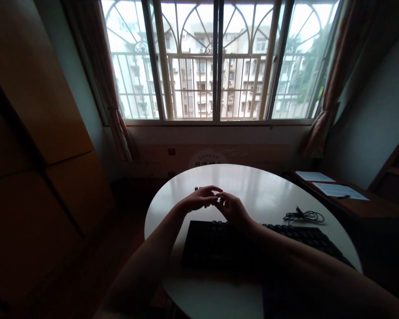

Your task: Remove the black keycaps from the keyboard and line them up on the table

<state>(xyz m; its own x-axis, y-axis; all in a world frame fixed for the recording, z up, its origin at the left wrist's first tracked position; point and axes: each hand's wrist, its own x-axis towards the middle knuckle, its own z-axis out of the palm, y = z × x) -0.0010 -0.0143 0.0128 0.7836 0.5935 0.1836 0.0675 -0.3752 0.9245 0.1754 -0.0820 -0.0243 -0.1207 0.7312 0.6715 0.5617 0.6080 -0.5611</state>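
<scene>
My left hand [199, 199] and my right hand [233, 208] meet above the white round table [173, 188], just beyond the far edge of a black keyboard [213, 243]. The fingers of both hands are bent, and their tips come together. Whatever they may pinch between them is too small and dark to make out. A small dark piece [196, 188] shows just behind my left hand; its kind is unclear. My right forearm crosses over the keyboard and hides part of its keys.
A coiled black cable [304, 215] lies on the table at the right, behind the keyboard. Sheets of paper [341, 191] and a dark pen-like thing rest on a brown desk [382, 208] to the right. A wooden cabinet [69, 190] stands at the left, and a barred window is ahead.
</scene>
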